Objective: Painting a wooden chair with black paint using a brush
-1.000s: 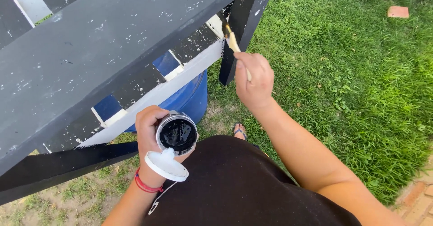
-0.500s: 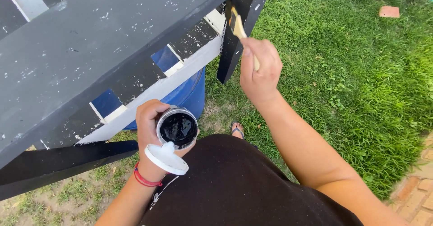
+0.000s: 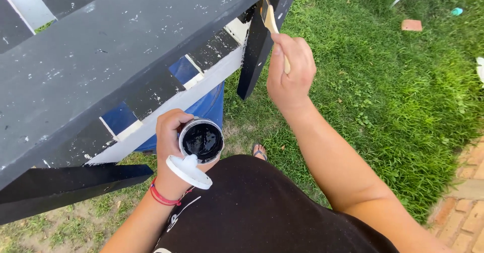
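A big wooden chair (image 3: 116, 46), mostly coated black with white patches showing on the slats, fills the upper left over the grass (image 3: 393, 96); a blue barrel (image 3: 201, 101) stands beneath it. The black upright post (image 3: 262, 36) at the chair's corner is where the work is. The right hand (image 3: 290, 71) is clenched around the wooden handle of a paintbrush (image 3: 269, 18), bristles up against the post's edge. The left hand (image 3: 169, 142) grips a small can of black paint (image 3: 202, 141), its white lid (image 3: 189, 171) hanging off the rim. To do this well, I judge the brush should run along the grain in long, light strokes, with the can held level and close so drips land in it, not on the shirt.
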